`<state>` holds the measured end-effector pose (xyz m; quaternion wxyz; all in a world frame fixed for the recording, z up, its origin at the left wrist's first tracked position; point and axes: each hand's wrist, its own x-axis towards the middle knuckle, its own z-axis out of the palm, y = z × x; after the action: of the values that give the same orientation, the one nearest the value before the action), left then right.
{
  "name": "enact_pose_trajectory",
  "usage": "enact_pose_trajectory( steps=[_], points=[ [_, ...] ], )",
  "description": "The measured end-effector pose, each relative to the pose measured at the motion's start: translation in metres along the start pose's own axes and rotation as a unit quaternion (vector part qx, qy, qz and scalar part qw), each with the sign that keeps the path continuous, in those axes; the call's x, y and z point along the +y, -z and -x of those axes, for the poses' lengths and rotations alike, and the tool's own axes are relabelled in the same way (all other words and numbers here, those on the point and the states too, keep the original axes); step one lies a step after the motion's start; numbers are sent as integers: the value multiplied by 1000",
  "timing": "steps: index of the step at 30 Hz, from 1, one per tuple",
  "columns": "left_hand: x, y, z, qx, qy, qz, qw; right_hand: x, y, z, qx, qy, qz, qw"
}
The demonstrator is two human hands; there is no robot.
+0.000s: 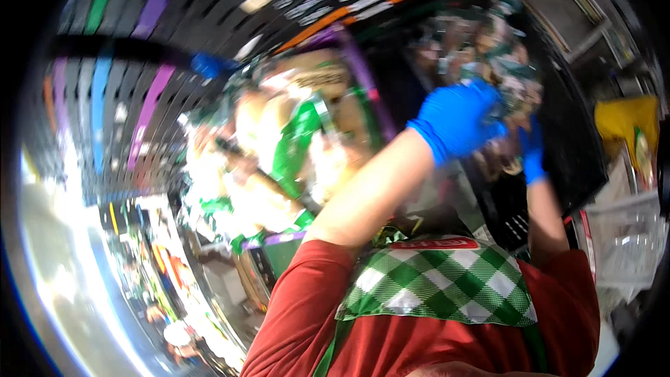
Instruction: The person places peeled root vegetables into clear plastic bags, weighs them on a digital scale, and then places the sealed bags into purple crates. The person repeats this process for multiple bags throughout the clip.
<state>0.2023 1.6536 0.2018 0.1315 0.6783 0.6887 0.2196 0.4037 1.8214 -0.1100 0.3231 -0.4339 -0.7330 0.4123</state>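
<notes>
My left hand (460, 118), in a blue glove, reaches across to a mottled pale and dark green pile of produce (492, 57) in a black crate (570, 131). Its fingers curl at the near end of the pile. On the other side, my right hand (533, 149), also gloved in blue, has its fingers up against the same pile. Part of the produce lies between the two hands. Motion blur hides whether either hand grips it.
Left of my arms, packaged produce (261, 115) with green wrapping fills a purple-edged container (361, 68). Black slatted surfaces (183, 10) with coloured strips stand beyond. A clear plastic bin (625, 241) and a yellow item (625, 120) are at right. Display shelves (172, 256) show lower left.
</notes>
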Motion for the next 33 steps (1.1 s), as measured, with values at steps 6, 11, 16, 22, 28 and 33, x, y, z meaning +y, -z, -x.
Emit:
enact_pose_trajectory(
  steps=[6,11,16,22,28,33],
  points=[
    [10,64,123,-35,-69,75,994,-28,35,24,-39,-111,-254,960],
    [1,130,285,82,-43,190,977,-171,33,62,29,-44,-201,978],
    [-23,136,492,304,181,339,871,-334,24,80,1,114,-154,981],
    [-28,63,706,448,530,190,695,-574,-45,134,-226,405,-35,885],
    [-37,-5,836,68,724,83,681,-724,-181,217,-517,493,114,690],
    [21,-50,908,172,790,207,550,-803,-296,300,-528,671,178,490]
  ],
)
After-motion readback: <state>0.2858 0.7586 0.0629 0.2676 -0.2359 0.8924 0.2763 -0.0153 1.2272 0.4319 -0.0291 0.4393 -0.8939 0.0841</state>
